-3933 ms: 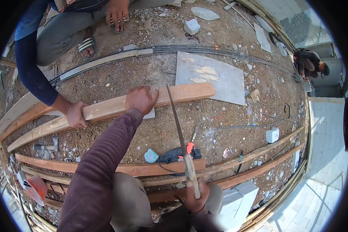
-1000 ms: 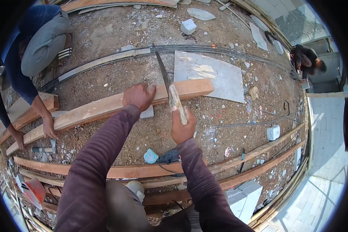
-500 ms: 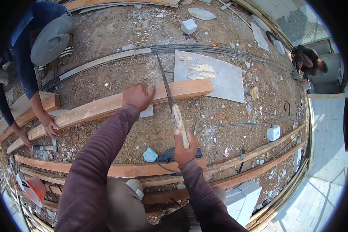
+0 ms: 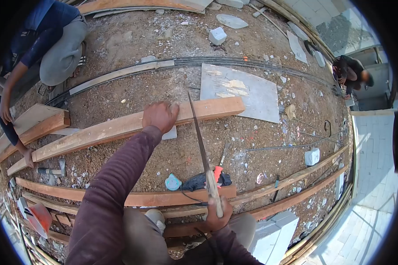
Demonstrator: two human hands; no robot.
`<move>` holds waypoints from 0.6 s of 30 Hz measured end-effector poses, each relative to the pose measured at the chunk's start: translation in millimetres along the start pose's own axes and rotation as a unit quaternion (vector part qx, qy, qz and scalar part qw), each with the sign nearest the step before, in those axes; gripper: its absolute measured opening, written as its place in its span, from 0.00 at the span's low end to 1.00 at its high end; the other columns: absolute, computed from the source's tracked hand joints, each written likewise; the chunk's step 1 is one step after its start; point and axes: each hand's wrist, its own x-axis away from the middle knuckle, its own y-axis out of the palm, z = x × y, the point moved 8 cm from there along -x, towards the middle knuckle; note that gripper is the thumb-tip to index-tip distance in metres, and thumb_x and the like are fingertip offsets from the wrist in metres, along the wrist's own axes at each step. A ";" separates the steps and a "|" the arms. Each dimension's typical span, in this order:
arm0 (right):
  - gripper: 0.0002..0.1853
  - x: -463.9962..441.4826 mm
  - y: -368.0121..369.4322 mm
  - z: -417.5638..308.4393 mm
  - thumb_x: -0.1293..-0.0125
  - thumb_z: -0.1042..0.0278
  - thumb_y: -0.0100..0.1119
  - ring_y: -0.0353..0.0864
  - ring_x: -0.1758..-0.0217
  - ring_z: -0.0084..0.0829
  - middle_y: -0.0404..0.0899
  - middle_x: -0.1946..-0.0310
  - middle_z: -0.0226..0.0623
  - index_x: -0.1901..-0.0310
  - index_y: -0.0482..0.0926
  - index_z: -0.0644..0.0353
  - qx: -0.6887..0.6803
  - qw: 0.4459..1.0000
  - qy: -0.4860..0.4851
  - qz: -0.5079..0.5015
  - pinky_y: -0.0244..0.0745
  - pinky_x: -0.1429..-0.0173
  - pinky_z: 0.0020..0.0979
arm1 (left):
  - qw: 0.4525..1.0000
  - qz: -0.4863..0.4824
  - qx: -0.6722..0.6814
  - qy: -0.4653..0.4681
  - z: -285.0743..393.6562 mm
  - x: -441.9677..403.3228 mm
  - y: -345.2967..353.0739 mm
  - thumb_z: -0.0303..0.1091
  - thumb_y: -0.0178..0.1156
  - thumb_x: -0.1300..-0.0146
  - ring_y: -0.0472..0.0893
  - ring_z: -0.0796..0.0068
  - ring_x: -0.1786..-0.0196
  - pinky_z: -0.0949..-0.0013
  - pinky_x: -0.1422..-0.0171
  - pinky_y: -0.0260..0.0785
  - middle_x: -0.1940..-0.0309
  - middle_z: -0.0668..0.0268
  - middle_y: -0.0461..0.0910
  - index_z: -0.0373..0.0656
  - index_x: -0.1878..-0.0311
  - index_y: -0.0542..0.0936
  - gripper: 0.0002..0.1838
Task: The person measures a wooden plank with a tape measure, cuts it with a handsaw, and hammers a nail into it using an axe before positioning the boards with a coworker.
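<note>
My left hand [image 4: 160, 115] is closed over the top of a long wooden beam [image 4: 97, 132], its fingers wrapped on the far edge. In my right hand [image 4: 220, 215], drawn back near my knee, is the pale handle of a handsaw [image 4: 201, 148]. The saw's narrow, tapering blade lies across the beam to the right of my left hand, its tip just past the far edge. Under the beam's right end lies a worn grey board [image 4: 261, 95].
A co-worker [image 4: 62, 57] crouches at left, one hand [image 4: 28, 157] at the beam's far end. A hammer [image 4: 53, 171], a tape measure [image 4: 173, 182] and more timber [image 4: 150, 198] lie nearby. White blocks [image 4: 276, 232] stand at lower right; another person [image 4: 351, 75] crouches far right.
My right hand has pulled the saw back toward me, uncovering a red-orange object beside the handle. My left hand stays on the beam. The left co-worker has lifted one hand off the beam.
</note>
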 end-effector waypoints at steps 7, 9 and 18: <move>0.13 -149.7 76.7 -45.9 0.30 0.65 0.63 0.75 0.80 0.35 0.74 0.81 0.42 0.68 0.74 0.64 -0.029 0.997 -0.074 0.016 0.67 0.73 0.37 | 1.000 -0.022 -0.002 -0.011 3.1 4.2 1.9 0.54 0.46 0.26 0.84 0.51 0.51 0.50 0.40 0.69 0.59 0.50 0.86 0.40 0.60 0.85 0.27; 0.16 -180.2 86.4 -40.3 0.28 0.65 0.63 0.68 0.78 0.25 0.68 0.82 0.36 0.71 0.71 0.62 -0.051 0.995 -0.079 0.013 0.61 0.72 0.36 | 0.999 -0.038 -0.009 -0.013 2.2 4.0 8.2 0.54 0.46 0.26 0.84 0.51 0.51 0.50 0.40 0.69 0.59 0.49 0.86 0.40 0.59 0.86 0.27; 0.09 -109.6 57.9 -13.8 0.28 0.66 0.59 0.84 0.69 0.31 0.82 0.73 0.40 0.65 0.79 0.63 -0.090 0.995 -0.052 0.007 0.78 0.60 0.32 | 1.000 0.017 0.000 0.009 4.1 12.4 1.9 0.55 0.46 0.26 0.84 0.47 0.53 0.50 0.40 0.70 0.60 0.49 0.86 0.40 0.57 0.86 0.28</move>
